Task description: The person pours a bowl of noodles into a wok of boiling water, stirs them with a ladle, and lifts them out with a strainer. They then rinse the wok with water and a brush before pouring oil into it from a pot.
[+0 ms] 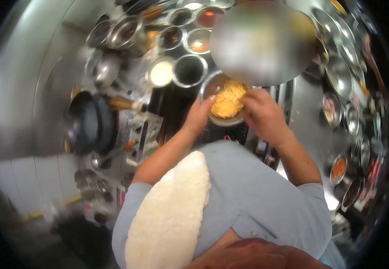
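A metal bowl (226, 122) holds a heap of thin yellow strands (228, 99) that look like noodles. My left hand (199, 113) grips the bowl's left side, its thumb over the rim. On the other side, my right hand (266, 114) has its fingers bent together at the right edge of the strands, pinching some of them. Part of the bowl's far rim is hidden by a blurred oval patch.
Beyond the bowl stand several metal pots, including one of dark liquid (190, 71) and one of pale liquid (161, 72). Black woks (91, 121) are at left. Along the right counter (308, 116) are several bowls, one with orange food (339, 169). A white cloth (167, 215) lies over my shoulder.
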The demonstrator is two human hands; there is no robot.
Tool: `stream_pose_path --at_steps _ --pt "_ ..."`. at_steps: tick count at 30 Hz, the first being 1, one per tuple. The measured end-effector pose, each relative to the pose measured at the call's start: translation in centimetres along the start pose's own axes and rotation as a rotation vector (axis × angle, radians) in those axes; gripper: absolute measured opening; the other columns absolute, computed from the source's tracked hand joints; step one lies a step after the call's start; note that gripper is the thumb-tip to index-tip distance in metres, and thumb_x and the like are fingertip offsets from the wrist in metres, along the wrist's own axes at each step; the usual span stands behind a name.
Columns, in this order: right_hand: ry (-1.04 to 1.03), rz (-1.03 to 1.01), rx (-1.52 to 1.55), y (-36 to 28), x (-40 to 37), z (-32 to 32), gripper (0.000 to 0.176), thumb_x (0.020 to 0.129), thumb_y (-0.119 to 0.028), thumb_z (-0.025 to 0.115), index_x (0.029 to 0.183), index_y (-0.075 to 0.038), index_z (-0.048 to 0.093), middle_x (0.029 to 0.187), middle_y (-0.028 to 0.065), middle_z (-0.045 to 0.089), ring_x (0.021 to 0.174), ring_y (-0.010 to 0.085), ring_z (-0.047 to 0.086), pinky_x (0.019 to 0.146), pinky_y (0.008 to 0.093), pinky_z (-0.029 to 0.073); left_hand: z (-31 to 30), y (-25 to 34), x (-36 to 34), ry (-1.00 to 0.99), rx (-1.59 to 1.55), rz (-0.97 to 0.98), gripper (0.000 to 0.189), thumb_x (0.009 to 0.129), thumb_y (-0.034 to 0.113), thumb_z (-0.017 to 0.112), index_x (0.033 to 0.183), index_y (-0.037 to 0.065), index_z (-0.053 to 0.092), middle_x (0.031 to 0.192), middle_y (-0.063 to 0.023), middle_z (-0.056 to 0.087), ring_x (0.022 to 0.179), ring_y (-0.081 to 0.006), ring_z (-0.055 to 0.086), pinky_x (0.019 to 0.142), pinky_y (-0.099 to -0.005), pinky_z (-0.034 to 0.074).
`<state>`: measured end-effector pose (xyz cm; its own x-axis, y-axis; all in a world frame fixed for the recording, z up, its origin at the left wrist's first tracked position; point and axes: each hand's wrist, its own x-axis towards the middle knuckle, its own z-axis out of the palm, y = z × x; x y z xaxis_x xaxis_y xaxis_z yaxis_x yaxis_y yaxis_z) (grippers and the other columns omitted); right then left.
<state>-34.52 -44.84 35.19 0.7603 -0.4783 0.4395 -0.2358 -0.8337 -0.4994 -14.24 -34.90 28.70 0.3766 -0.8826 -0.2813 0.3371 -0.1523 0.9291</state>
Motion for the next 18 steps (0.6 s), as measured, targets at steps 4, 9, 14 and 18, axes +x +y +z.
stream_pose_path --at_steps 4,9,14,18 --pt "-0.761 -0.302 -0.178 -3.8 6.5 7.6 0.046 0.071 -0.009 0.071 0.116 -0.007 0.06 0.12 0.012 0.058 0.113 0.0322 0.056 0.092 0.0407 0.047 -6.1 -0.9 -4.0 0.028 0.119 0.051 0.047 0.1 0.038 0.053 0.131 0.002 0.053 0.122 -0.006 0.059 0.113 -0.0143 0.053 0.099 -0.0287 0.04" --pt "-0.753 -0.178 0.128 -10.4 12.0 15.6 0.04 0.072 -0.009 0.069 0.11 -0.005 0.057 0.108 0.0186 0.063 0.101 0.0359 0.062 0.081 0.0434 0.051 -17.1 -3.1 -8.6 0.298 -0.161 -0.086 0.053 0.1 0.044 0.05 0.13 0.0 0.053 0.124 -0.0102 0.059 0.113 -0.0155 0.053 0.098 -0.0305 0.042" --pt "-0.546 0.1 0.654 -17.0 15.8 20.3 0.036 0.075 -0.005 0.065 0.11 -0.001 0.058 0.092 0.0141 0.065 0.086 0.0219 0.064 0.077 0.0343 0.05 -24.3 -0.5 -13.5 0.467 -0.4 0.049 0.063 0.097 0.049 0.053 0.134 -0.002 0.049 0.127 -0.013 0.06 0.112 -0.021 0.059 0.098 -0.0356 0.046" --pt "-0.641 0.206 0.892 -21.2 17.4 24.8 0.026 0.084 -0.01 0.066 0.106 0.001 0.061 0.089 0.0049 0.063 0.082 0.011 0.058 0.073 0.0272 0.048 -28.5 0.7 -16.6 0.621 -0.348 0.079 0.066 0.096 0.052 0.054 0.137 0.0 0.047 0.136 -0.0112 0.053 0.122 -0.0209 0.053 0.102 -0.0363 0.043"
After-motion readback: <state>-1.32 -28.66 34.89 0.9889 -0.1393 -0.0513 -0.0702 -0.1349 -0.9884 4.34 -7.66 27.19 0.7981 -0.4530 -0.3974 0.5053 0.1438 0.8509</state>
